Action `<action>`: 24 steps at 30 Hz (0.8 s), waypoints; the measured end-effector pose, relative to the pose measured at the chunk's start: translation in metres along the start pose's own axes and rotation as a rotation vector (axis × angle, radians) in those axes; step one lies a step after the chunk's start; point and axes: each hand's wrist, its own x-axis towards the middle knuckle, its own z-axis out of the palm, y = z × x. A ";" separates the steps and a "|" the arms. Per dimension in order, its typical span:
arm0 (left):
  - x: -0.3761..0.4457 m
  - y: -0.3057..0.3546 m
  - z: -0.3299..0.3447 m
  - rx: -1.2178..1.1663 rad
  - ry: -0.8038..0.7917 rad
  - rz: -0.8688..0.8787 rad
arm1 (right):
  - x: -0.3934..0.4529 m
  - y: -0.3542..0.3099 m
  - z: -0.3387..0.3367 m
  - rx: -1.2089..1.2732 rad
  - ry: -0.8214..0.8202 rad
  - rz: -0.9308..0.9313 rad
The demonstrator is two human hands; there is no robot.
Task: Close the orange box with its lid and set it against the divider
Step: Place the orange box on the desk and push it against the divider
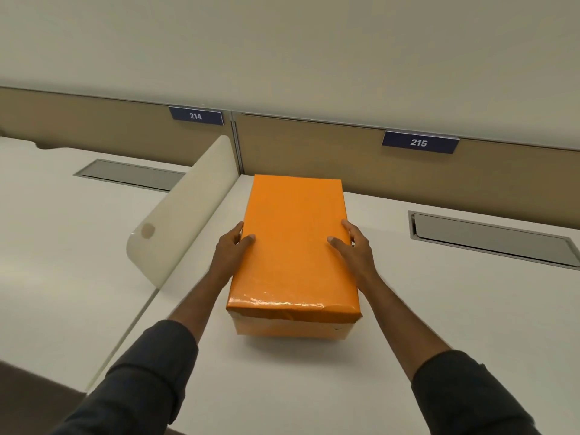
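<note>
The orange box (293,246) stands on the white desk (423,309) with its lid on, long side running away from me. My left hand (230,249) grips its left side, thumb on the lid. On the right side sits my right hand (354,246), thumb also on top. The cream side divider (185,211) rises just left of the box, a narrow gap between them. The box's far end lies close to the tan back panel (361,164).
Blue number plates 214 (196,116) and 215 (420,142) hang on the back panel. A grey cable hatch (489,238) is set into the desk at the right; another hatch (130,174) lies in the neighbouring desk at the left.
</note>
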 end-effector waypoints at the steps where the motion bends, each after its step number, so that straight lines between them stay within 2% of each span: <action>1: 0.001 -0.004 0.000 -0.004 -0.004 -0.006 | 0.001 0.003 0.003 -0.006 -0.003 0.006; 11: 0.004 -0.023 0.004 0.034 -0.002 -0.066 | 0.009 0.015 0.014 -0.054 -0.047 0.056; 12: 0.004 -0.023 0.005 0.082 -0.004 -0.078 | 0.009 0.016 0.013 -0.097 -0.062 0.051; 14: 0.002 -0.020 0.008 0.325 0.013 -0.096 | 0.006 0.017 0.012 -0.294 -0.068 -0.013; 17: -0.009 -0.005 0.022 0.641 0.057 0.055 | 0.000 0.018 0.014 -0.554 -0.068 -0.217; 20: -0.018 0.008 0.050 0.830 0.013 0.143 | -0.004 0.016 0.023 -0.793 -0.118 -0.371; 24: -0.020 0.013 0.075 0.951 -0.028 0.095 | -0.005 0.015 0.031 -0.983 -0.198 -0.383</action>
